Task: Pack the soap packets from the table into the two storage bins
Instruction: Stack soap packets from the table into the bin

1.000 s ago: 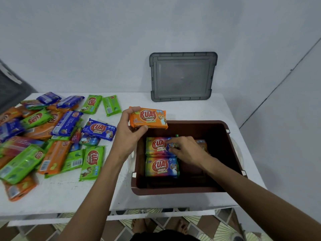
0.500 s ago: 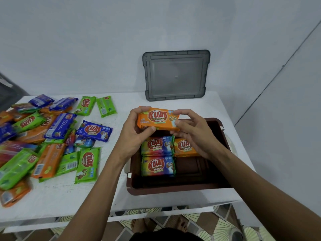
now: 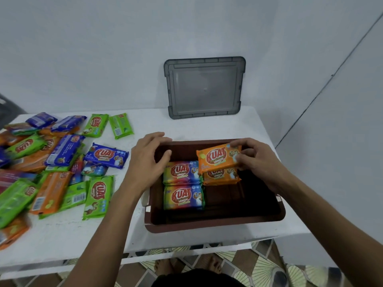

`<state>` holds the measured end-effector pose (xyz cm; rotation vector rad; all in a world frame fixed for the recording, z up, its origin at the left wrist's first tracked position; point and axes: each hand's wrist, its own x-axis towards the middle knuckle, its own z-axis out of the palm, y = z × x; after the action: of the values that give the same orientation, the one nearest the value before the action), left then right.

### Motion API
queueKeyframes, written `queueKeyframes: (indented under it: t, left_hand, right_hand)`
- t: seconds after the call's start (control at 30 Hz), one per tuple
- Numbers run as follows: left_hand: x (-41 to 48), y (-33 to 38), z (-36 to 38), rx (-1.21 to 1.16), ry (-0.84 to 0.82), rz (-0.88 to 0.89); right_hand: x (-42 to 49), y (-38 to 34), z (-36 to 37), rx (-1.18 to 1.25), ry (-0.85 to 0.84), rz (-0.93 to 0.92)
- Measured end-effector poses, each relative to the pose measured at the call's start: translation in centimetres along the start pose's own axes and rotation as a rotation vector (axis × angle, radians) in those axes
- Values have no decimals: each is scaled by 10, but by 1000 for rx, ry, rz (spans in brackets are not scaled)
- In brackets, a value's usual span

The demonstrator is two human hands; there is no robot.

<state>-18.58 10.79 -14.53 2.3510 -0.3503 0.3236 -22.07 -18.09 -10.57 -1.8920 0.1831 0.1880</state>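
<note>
A brown storage bin (image 3: 215, 221) stands on the white table (image 3: 68, 235) at the right. Inside lie two rainbow-coloured soap packets (image 3: 182, 196) on the left and an orange packet (image 3: 220, 177) at the back right. My right hand (image 3: 257, 160) pinches another orange soap packet (image 3: 217, 158) by its right end, just above the orange one in the bin. My left hand (image 3: 148, 160) hovers with relaxed fingers over the bin's back left corner, holding nothing. Several green, blue and orange packets (image 3: 53, 162) lie scattered on the table's left half.
A grey bin lid (image 3: 205, 88) leans against the wall at the back of the table. The wall corner runs close on the right. Tiled floor and my feet (image 3: 186, 266) show below the table's front edge.
The orange packet passed from both hands to my right hand alone and moved right over the bin. My left hand let go and drew back to the bin's left corner.
</note>
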Motion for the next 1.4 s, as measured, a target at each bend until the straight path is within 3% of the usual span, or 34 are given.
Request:
queueKeyframes:
  t: [0.23,0.53,1.07,1.4]
  left_hand:
    - [-3,-11,10,43,12,-4]
    - [-6,-7,9,80,12,-36]
    - [-9,-9,7,107,5,-21]
    - [-31,-29,-25,7,-31,-33]
  right_hand:
    - [5,24,14,-433,61,21]
    - [9,34,29,-753,30,-12]
    - [10,21,29,-895,-9,-62]
    - [17,-43,62,-678,-34,-277]
